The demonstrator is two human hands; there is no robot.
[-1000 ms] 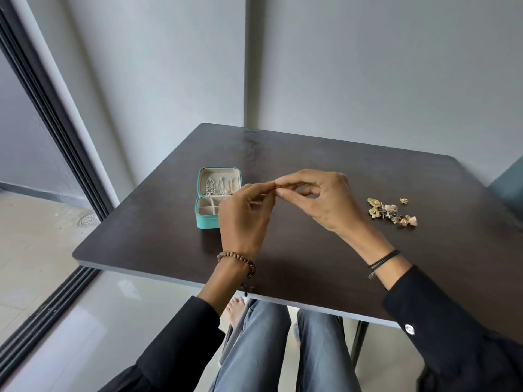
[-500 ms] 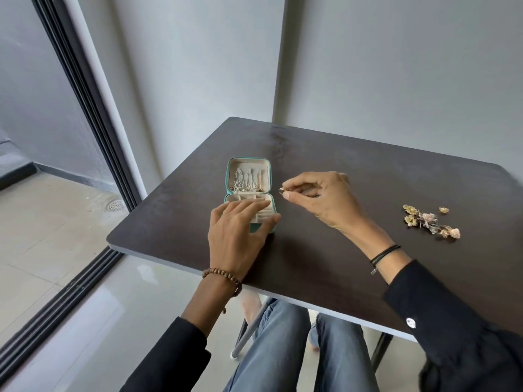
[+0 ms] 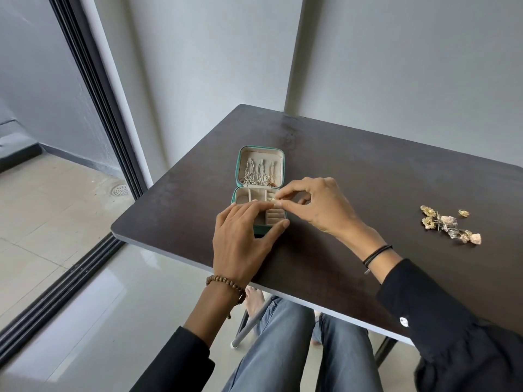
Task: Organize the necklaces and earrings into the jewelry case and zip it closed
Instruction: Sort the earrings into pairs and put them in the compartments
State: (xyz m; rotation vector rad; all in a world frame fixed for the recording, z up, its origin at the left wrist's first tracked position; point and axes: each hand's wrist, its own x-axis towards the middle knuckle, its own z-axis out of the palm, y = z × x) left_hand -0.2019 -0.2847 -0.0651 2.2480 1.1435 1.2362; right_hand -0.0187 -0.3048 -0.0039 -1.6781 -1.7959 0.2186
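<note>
Dark brown table [image 3: 382, 171] set into a corner of plain grey walls [image 3: 396, 52].

Toward its left edge: small square jewelry case [image 3: 276, 162], teal outside, cream lining. Unzipped and laid fully open, lid flat on the far side, tray on the near side. Inside the lid: several thin necklaces [image 3: 259, 172], silver and gold chains, hung side by side, lower ends bunched near the hinge. Tray split into cream compartments, with a ridged section at the near right. Contents of compartments not discernible.

Left hand [image 3: 243, 236] unclenched, fingers straight and laid across the near part of the tray, thumb stretched against the front right corner of the case. Right hand [image 3: 317, 205] over the tray's right side, thumb and forefinger pinching a gold earring [image 3: 274, 198], other fingers loosely curled. Left forefinger tip touching or just beside the right thumb tip; cannot tell which. Shape of the pinched piece too small to make out.

Loose earrings [image 3: 450, 224] in a small heap well to the right on the table: gold flower shapes, pale pink pieces, one small gold piece just beyond the heap.

Wooden bead bracelet [image 3: 226, 282] on left wrist, black cord band [image 3: 377, 254] on right wrist, black sleeves [image 3: 441, 321], blue jeans [image 3: 283, 349] below the table's near edge.

Left of the table: dark sliding-door frame [image 3: 93, 108], pale tiled floor [image 3: 42, 222] beyond it, round drain [image 3: 120, 189] set in the tiles.
</note>
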